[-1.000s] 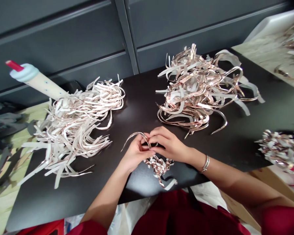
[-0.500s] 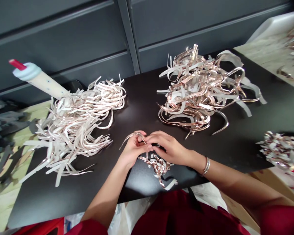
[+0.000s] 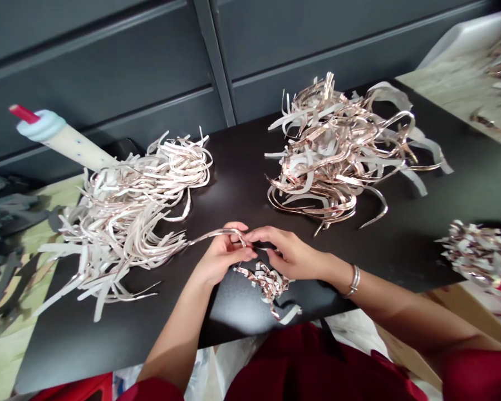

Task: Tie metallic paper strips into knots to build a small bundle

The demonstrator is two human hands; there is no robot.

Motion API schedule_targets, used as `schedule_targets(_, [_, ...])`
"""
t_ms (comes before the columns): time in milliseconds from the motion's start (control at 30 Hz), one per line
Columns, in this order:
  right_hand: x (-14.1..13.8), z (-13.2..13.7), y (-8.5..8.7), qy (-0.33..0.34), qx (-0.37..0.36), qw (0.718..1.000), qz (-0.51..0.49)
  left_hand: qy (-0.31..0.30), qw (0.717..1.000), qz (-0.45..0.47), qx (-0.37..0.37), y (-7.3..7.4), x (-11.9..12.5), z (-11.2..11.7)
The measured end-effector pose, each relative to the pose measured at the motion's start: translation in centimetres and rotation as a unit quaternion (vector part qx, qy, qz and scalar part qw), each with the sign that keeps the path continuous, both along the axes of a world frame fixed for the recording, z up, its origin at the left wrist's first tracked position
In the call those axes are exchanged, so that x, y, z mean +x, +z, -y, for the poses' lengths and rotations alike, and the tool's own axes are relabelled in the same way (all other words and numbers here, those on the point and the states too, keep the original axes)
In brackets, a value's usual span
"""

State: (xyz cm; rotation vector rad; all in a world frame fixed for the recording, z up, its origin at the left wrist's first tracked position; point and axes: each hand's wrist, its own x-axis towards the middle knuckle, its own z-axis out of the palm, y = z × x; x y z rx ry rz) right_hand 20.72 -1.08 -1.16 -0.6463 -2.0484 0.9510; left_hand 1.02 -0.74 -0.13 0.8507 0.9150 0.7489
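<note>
My left hand (image 3: pixel 223 257) grips a thin copper-coloured strip (image 3: pixel 212 234), whose free end reaches left toward a large pile of pale, coiled strips (image 3: pixel 129 217). The fingertips of my right hand (image 3: pixel 288 253) pinch the strip's other end beside my left fingers. Just below both hands lies a small tangle of short copper and white pieces (image 3: pixel 265 284), apart from my palms. A bigger heap of copper-and-white strips (image 3: pixel 329 150) sits beyond my right hand. Both piles hide their inner strands.
Everything lies on a black table (image 3: pixel 234 167) against a dark grey panelled wall (image 3: pixel 108 55). A cream tube with a red tip (image 3: pixel 62 136) lies behind the left pile. Shredded metallic scraps (image 3: pixel 482 250) lie at the right edge. A cardboard box (image 3: pixel 404 351) stands below the table.
The strip has swung out straighter, its free end now pointing left toward the pale pile. My left hand has shifted slightly left, and my hands sit a little farther apart.
</note>
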Motion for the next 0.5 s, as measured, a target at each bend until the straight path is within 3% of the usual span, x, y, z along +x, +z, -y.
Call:
schedule_targets(67, [-0.3,0.1,0.0,0.004,0.022,1.0,0.012,0.044,0.999,-0.009,0.012,-0.2,0.3,0.0])
schedule_targets(167, [-0.2,-0.1,-0.4,-0.001,0.015,1.0,-0.006,0.043,0.999,-0.016,0.009,-0.2,0.4,-0.1])
schedule_targets(300, [0.4,-0.8,-0.7,-0.031,-0.072,0.991,-0.107,0.016,0.999,-0.017,-0.039,0.1,-0.1,-0.4])
schedule_targets(400, [0.7,-1.3,-0.5,-0.052,-0.177,0.957,-0.226,-0.019,0.997,-0.017,-0.071,0.1,-0.6,-0.6])
schedule_targets(500, [0.9,-1.5,-0.2,-0.122,-0.234,0.905,-0.335,-0.073,0.994,-0.044,-0.063,0.2,-0.6,-0.4])
